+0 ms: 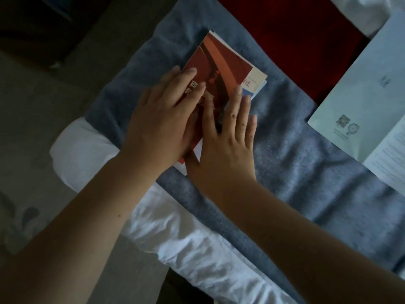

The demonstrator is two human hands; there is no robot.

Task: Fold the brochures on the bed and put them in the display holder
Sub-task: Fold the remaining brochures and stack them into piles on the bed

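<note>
Red brochure [221, 69] folded on the blue blanket [285, 137]; my left hand [160, 123] and right hand [225, 148] press flat, fingers straight. Creasing step. Next: lift it, find the holder, unseen.

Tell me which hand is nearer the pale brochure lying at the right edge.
Right. The right hand lies flat on the right part of the red brochure, toward the pale brochure but apart from it. The left hand presses the red brochure farther left.
</note>
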